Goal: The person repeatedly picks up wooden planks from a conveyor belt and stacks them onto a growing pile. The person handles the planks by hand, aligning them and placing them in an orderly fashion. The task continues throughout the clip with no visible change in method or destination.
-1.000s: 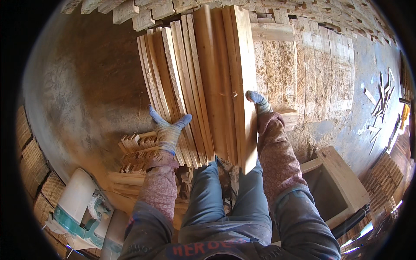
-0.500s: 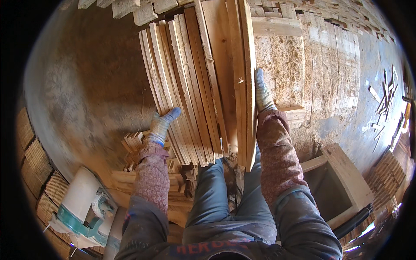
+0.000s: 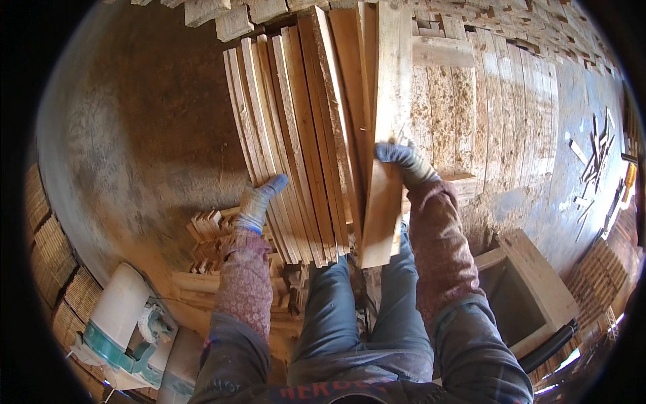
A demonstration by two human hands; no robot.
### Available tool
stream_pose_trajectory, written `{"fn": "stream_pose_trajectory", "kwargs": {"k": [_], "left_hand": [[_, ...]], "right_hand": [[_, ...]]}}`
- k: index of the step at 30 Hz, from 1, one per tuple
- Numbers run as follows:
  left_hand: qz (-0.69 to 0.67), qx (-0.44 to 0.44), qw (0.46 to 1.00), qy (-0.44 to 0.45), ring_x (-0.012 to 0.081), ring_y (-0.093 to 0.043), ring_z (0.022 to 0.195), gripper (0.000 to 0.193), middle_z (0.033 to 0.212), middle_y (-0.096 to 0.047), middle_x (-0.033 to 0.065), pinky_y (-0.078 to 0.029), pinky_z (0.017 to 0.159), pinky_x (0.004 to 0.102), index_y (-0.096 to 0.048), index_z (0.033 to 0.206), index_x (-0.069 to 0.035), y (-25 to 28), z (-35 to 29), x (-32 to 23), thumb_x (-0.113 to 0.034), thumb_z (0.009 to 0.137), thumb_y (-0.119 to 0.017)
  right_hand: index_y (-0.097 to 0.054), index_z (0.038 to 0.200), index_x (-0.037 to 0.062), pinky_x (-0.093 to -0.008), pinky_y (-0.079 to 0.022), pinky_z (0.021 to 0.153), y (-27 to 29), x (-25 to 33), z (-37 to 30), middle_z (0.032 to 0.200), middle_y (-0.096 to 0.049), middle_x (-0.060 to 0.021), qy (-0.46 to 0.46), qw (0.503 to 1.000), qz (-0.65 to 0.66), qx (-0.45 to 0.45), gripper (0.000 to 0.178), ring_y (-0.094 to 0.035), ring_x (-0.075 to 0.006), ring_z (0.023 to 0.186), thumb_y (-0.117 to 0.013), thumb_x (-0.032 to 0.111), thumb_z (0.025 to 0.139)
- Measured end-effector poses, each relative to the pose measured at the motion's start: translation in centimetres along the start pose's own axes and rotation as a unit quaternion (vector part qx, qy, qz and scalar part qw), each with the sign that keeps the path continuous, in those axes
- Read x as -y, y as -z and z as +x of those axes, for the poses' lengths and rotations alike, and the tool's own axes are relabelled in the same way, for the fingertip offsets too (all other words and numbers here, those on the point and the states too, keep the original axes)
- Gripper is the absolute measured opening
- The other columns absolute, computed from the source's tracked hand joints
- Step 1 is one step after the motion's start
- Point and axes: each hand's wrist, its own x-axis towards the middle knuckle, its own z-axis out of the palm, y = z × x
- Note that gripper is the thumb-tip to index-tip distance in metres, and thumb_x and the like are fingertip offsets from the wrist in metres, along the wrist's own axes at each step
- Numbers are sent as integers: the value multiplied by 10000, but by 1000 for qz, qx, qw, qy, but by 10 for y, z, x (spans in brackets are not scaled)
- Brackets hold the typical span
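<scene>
Holding boards [image 3: 303, 155], both hands [image 3: 254, 205] [image 3: 408, 161] sit left of an open box [image 3: 538, 275].

We see big red caps [image 3: 336, 389] across the chest of our dark top [image 3: 232, 360], partly cut off at the btm edge of the pic. Fainter letters [image 3: 222, 386] nr L sleeve, too blurry to read.

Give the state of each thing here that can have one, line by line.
Left hand: gloved, against the row of boards, thumb over them
Right hand: gloved, holding the rightmost board
Row of boards: on edge, side by side
Rightmost board: tilted, broad face showing
Box: open, inside showing
Thin strips: scattered
Short wood pieces: stacked
White-and-green machine: running or off unclear
</scene>
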Motion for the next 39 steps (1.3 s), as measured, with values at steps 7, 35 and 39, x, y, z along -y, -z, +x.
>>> {"fn": "stream_pose_trajectory", "kwargs": {"k": [7,35,39], "left_hand": [[-9,9,1000,-15,222,-718,1010,570,1105,-737,143,-613,873,292,-591,1249,78,4,5,3,-181,824,-868],[41,3,999,-36,189,-710,991,571,1090,-751,119,-577,884,303,-705,1171,30,2,6,-2,-297,760,-927],[-47,29,998,-34,180,-709,996,533,1099,-743,108,-575,920,311,-693,1190,19,3,7,12,-270,793,-900]], "right_hand": [[-60,1617,77,-568,-231,1174,-91,17,-51,1463,-443,-255,39,763,-571,-300,1261,-390,-414,1383,-840,514,728],[-127,1615,23,-422,-485,1053,-31,23,-69,1428,-481,-217,238,963,-112,56,1307,-522,-309,1274,-959,320,652],[-90,1624,51,-494,-414,1122,-36,-1,-71,1456,-400,-274,192,729,-611,-241,1345,-426,-394,1355,-947,450,668]]}}
